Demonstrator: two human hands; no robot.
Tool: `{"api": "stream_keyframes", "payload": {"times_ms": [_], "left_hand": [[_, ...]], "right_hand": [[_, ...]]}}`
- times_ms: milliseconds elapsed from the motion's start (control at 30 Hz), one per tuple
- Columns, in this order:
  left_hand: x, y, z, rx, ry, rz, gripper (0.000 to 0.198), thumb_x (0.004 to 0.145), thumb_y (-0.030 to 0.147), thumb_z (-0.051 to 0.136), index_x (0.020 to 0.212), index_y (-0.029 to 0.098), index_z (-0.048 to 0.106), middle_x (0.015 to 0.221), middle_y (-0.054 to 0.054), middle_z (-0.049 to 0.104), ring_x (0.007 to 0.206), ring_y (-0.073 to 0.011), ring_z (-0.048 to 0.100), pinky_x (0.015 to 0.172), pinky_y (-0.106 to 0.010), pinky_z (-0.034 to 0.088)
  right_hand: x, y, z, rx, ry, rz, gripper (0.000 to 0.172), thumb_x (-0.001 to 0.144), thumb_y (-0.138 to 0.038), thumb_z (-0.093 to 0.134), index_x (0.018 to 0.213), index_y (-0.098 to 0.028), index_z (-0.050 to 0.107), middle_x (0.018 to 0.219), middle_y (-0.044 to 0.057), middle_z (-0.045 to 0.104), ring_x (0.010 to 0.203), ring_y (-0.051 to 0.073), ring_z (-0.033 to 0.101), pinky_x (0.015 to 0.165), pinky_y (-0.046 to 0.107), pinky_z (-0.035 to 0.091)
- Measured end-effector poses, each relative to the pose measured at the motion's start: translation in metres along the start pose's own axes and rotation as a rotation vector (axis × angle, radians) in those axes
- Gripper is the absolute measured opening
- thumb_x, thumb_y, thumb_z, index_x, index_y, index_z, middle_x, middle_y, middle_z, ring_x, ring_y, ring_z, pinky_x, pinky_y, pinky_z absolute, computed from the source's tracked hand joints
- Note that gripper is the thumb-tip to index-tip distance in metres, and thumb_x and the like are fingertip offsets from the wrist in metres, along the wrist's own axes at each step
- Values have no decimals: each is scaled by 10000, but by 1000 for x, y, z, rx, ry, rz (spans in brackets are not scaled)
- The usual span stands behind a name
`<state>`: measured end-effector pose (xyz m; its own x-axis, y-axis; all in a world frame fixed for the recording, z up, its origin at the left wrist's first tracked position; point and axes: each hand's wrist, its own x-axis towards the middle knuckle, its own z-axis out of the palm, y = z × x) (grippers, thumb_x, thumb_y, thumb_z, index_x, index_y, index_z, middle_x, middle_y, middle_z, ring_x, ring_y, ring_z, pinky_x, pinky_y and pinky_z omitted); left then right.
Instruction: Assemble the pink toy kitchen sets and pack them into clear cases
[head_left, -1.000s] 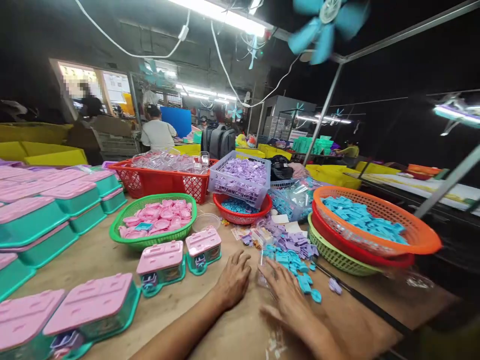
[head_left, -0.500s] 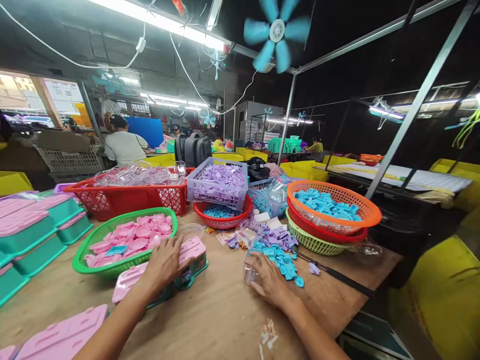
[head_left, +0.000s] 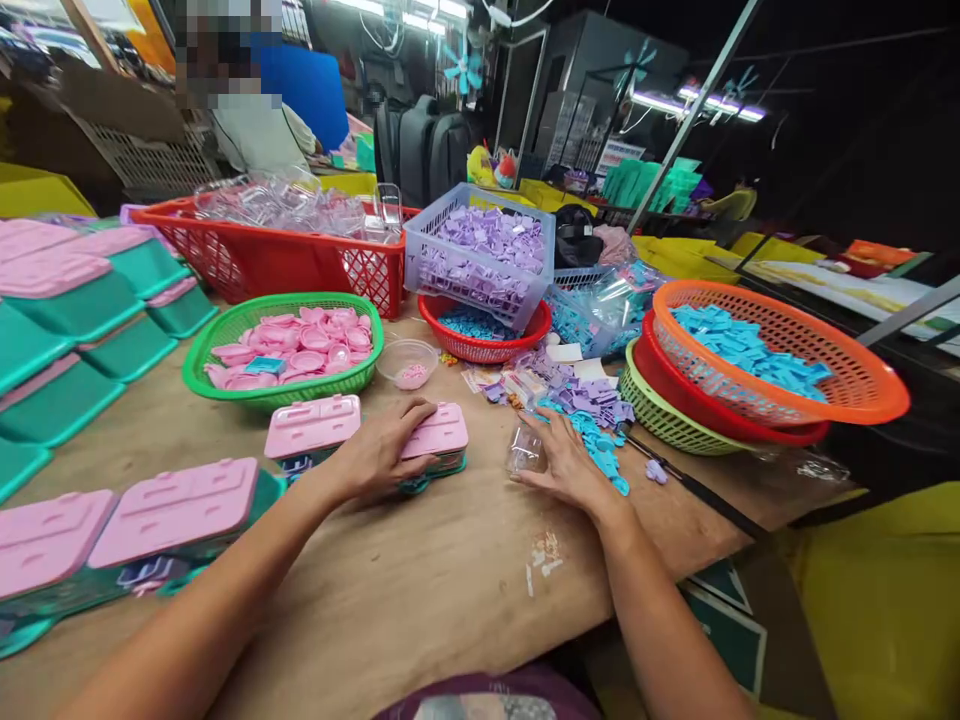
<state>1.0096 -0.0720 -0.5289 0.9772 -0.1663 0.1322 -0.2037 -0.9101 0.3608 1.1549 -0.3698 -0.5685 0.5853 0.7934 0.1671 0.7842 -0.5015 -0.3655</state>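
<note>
My left hand (head_left: pixel 386 447) lies over a pink-lidded box (head_left: pixel 439 430) with a green base, its fingers wrapped across the lid and near side. A second pink-lidded box (head_left: pixel 313 425) stands just left of it. My right hand (head_left: pixel 562 455) rests on the wooden table (head_left: pixel 420 590) with its fingers curved around a small clear plastic container (head_left: pixel 525 448). Right beside that hand lie loose blue pieces (head_left: pixel 600 445) and purple pieces (head_left: pixel 592 395). A clear round tub (head_left: pixel 409 365) of tiny pink bits sits behind my left hand.
Green basket (head_left: pixel 281 395) of pink parts at left, red crate (head_left: pixel 285 262) behind it, purple-part crate (head_left: pixel 480 240) at centre, orange basket (head_left: pixel 862 385) at right. Pink-lidded boxes (head_left: pixel 176 505) line the left. A black rod (head_left: pixel 712 500) lies right. A person (head_left: pixel 255 130) is beyond.
The view has tilted down and shifted, so the table fills more of the frame. My left hand remains on the pink-lidded box and my right hand at the clear container.
</note>
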Motion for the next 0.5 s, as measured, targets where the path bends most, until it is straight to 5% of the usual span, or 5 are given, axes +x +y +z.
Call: {"api": "stream_keyframes", "payload": {"times_ms": [333, 500], "left_hand": [[-4, 2, 12, -71, 48, -15, 626, 892, 456, 548, 1410, 162, 358, 1395, -148, 427, 1268, -286, 452, 1073, -451, 404], [-14, -4, 6, -100, 9, -10, 611, 888, 449, 566, 1395, 176, 364, 1410, -140, 415, 1275, -267, 451, 1073, -417, 408]], "right_hand": [[17, -23, 7, 189, 203, -61, 932, 680, -500, 813, 1460, -248, 369, 1349, 123, 418, 1286, 277, 452, 1110, 448, 406], [22, -29, 23, 160, 176, -102, 940, 705, -518, 789, 1474, -231, 331, 1414, 129, 428, 1350, 270, 422, 1129, 430, 395]]}}
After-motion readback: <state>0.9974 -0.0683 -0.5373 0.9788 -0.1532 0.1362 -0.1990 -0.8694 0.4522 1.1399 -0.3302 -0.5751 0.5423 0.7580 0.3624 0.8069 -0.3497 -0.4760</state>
